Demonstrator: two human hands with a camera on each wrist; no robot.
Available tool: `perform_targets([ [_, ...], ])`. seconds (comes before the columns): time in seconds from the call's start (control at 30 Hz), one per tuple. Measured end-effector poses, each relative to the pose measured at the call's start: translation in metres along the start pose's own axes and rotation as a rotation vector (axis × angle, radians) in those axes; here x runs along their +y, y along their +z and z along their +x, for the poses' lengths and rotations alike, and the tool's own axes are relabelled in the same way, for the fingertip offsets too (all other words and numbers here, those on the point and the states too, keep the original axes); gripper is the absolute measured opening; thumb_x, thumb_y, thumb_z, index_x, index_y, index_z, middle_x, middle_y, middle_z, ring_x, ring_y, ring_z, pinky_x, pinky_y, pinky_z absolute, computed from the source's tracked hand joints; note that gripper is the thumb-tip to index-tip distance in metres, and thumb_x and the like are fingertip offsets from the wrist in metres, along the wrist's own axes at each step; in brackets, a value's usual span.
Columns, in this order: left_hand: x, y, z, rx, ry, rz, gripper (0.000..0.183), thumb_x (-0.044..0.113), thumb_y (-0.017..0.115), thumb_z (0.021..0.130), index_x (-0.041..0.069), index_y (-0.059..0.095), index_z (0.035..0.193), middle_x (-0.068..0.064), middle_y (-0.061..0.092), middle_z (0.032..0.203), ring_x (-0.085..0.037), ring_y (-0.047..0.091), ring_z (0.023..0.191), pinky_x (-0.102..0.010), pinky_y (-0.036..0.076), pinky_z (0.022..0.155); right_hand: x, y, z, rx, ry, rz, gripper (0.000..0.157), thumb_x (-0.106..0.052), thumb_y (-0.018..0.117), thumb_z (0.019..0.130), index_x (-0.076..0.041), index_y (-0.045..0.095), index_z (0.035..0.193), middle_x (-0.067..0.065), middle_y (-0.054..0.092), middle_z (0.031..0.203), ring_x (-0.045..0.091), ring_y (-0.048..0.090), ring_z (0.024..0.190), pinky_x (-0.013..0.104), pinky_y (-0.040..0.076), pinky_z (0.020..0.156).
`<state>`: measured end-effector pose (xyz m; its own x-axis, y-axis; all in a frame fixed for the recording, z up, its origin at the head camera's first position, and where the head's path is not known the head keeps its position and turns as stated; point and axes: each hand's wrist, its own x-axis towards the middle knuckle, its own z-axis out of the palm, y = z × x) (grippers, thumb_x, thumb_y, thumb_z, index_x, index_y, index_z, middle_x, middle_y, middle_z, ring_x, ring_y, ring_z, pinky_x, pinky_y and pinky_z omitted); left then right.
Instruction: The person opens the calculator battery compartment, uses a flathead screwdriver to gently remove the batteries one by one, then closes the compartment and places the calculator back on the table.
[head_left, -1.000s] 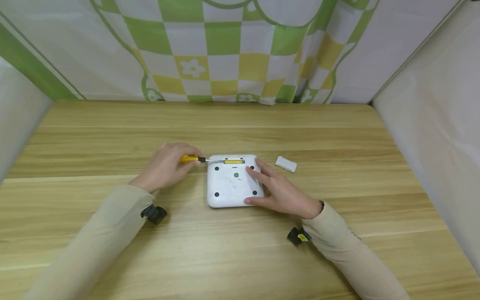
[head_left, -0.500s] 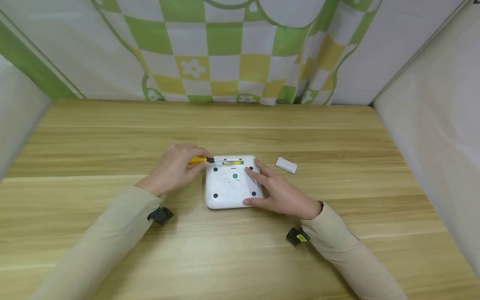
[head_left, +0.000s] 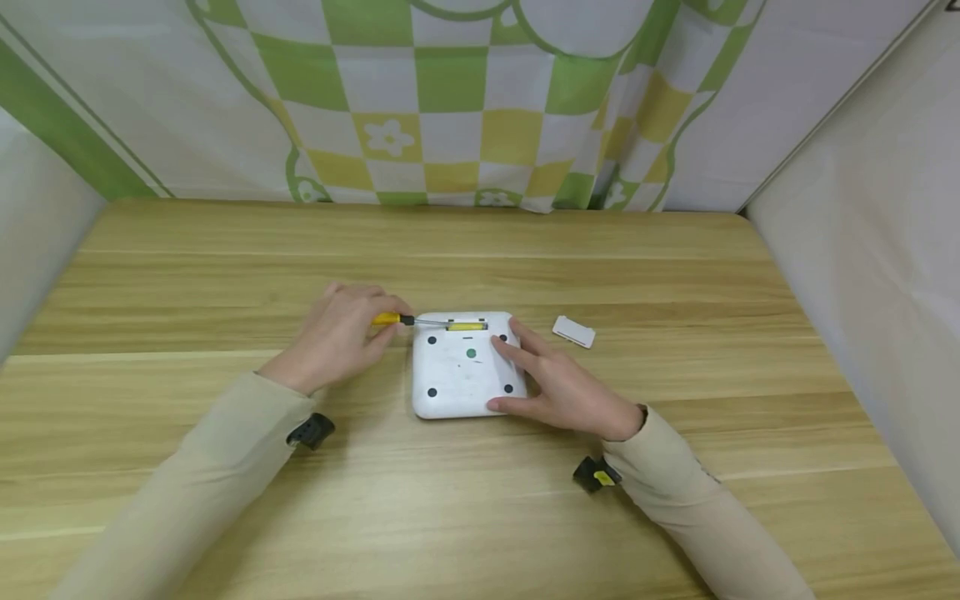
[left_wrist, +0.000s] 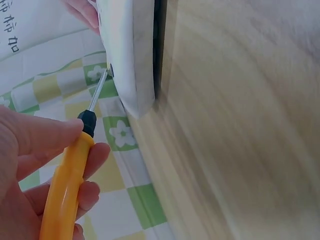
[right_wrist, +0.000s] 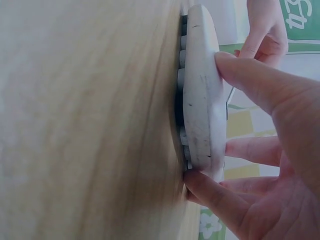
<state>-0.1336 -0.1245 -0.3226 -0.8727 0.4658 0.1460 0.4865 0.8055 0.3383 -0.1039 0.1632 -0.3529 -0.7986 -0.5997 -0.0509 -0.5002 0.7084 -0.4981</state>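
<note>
A white calculator (head_left: pixel 461 379) lies face down on the table, its keys showing underneath in the right wrist view. Its narrow battery slot holds a yellow battery (head_left: pixel 467 327). My left hand (head_left: pixel 337 333) grips a screwdriver (left_wrist: pixel 65 185) by its yellow handle, thumb and fingers round it. The thin metal shaft points right, and its tip is right at the slot's left end. With thumb and fingers spread over the right side and edges, my right hand (head_left: pixel 566 387) holds the calculator against the table.
A small white battery cover (head_left: pixel 573 332) lies on the wooden table (head_left: pixel 480 508), right of the calculator. Behind the table's far edge hangs a green, yellow and white checkered cloth (head_left: pixel 450 83). Pale walls stand on both sides.
My left hand moved right with the screwdriver, laying its shaft over the battery, then drew back left to the slot's left end. My right hand stays in place on the calculator.
</note>
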Motion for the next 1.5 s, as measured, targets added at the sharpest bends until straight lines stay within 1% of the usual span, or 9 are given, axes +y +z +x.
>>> perform_targets([
  [0.27, 0.002, -0.006, 0.001, 0.011, 0.037, 0.084, 0.019, 0.013, 0.066, 0.086, 0.011, 0.072, 0.104, -0.011, 0.071, 0.102, -0.026, 0.064, 0.085, -0.036, 0.034, 0.073, 0.000, 0.001, 0.000, -0.004, 0.004, -0.005, 0.079, -0.043, 0.071, 0.083, -0.009, 0.038, 0.147, 0.020, 0.019, 0.157, 0.034, 0.031, 0.140, 0.042, 0.040, 0.106],
  [0.53, 0.011, -0.013, 0.011, 0.005, 0.133, 0.187, 0.018, 0.008, 0.062, 0.084, 0.011, 0.074, 0.097, -0.006, 0.070, 0.084, -0.020, 0.056, 0.070, -0.034, 0.030, 0.070, 0.000, 0.001, 0.000, -0.007, 0.003, -0.007, 0.079, -0.044, 0.071, 0.084, -0.010, 0.038, 0.147, 0.019, 0.019, 0.157, 0.034, 0.031, 0.140, 0.042, 0.039, 0.106],
  [0.67, 0.022, -0.019, 0.020, -0.053, 0.146, 0.261, 0.019, 0.005, 0.057, 0.083, 0.010, 0.073, 0.091, -0.005, 0.067, 0.078, -0.020, 0.054, 0.069, -0.034, 0.032, 0.072, 0.000, 0.000, 0.000, -0.009, 0.004, -0.002, 0.079, -0.044, 0.071, 0.084, -0.010, 0.038, 0.147, 0.019, 0.018, 0.158, 0.034, 0.030, 0.141, 0.043, 0.038, 0.107],
  [0.73, 0.029, -0.023, 0.026, -0.085, 0.151, 0.309, 0.017, 0.003, 0.055, 0.081, 0.010, 0.071, 0.081, -0.003, 0.064, 0.072, -0.021, 0.053, 0.067, -0.034, 0.032, 0.073, 0.000, 0.000, 0.001, -0.008, 0.003, 0.000, 0.079, -0.044, 0.071, 0.083, -0.010, 0.037, 0.147, 0.019, 0.018, 0.158, 0.034, 0.030, 0.141, 0.043, 0.039, 0.107],
  [0.93, 0.052, -0.033, 0.045, -0.227, 0.160, 0.459, 0.021, 0.003, 0.055, 0.076, 0.015, 0.050, 0.059, 0.002, 0.052, 0.059, -0.020, 0.046, 0.064, -0.033, 0.031, 0.076, 0.001, 0.000, 0.001, -0.001, -0.016, -0.005, 0.079, -0.043, 0.071, 0.084, -0.009, 0.038, 0.146, 0.021, 0.019, 0.157, 0.034, 0.031, 0.140, 0.042, 0.039, 0.106],
  [1.07, 0.064, -0.036, 0.057, -0.292, 0.165, 0.533, 0.021, 0.008, 0.061, 0.075, 0.016, 0.050, 0.058, 0.002, 0.053, 0.059, -0.019, 0.046, 0.063, -0.034, 0.033, 0.081, 0.001, 0.000, 0.002, 0.007, -0.028, -0.008, 0.079, -0.043, 0.071, 0.083, -0.008, 0.039, 0.146, 0.022, 0.020, 0.156, 0.034, 0.032, 0.140, 0.041, 0.040, 0.106],
  [1.23, 0.071, -0.039, 0.066, -0.321, 0.166, 0.572, 0.019, 0.012, 0.068, 0.072, 0.016, 0.053, 0.060, 0.003, 0.055, 0.060, -0.017, 0.047, 0.062, -0.036, 0.036, 0.090, 0.002, 0.000, 0.002, 0.011, -0.039, -0.006, 0.078, -0.043, 0.072, 0.083, -0.007, 0.040, 0.145, 0.023, 0.020, 0.156, 0.034, 0.031, 0.140, 0.040, 0.040, 0.105],
  [1.37, 0.070, -0.041, 0.069, -0.363, 0.146, 0.553, 0.010, 0.016, 0.071, 0.074, 0.015, 0.061, 0.071, 0.002, 0.063, 0.069, -0.019, 0.057, 0.071, -0.040, 0.033, 0.102, 0.003, 0.001, 0.002, 0.007, -0.031, -0.004, 0.078, -0.043, 0.071, 0.084, -0.007, 0.039, 0.146, 0.023, 0.019, 0.156, 0.034, 0.031, 0.140, 0.040, 0.040, 0.106],
  [1.5, 0.064, -0.041, 0.067, -0.387, 0.114, 0.483, 0.009, 0.014, 0.071, 0.074, 0.015, 0.063, 0.078, 0.002, 0.064, 0.071, -0.021, 0.060, 0.075, -0.043, 0.029, 0.108, 0.003, 0.001, 0.001, 0.006, -0.021, -0.005, 0.078, -0.043, 0.071, 0.084, -0.008, 0.039, 0.146, 0.021, 0.019, 0.157, 0.034, 0.031, 0.140, 0.041, 0.040, 0.106],
])
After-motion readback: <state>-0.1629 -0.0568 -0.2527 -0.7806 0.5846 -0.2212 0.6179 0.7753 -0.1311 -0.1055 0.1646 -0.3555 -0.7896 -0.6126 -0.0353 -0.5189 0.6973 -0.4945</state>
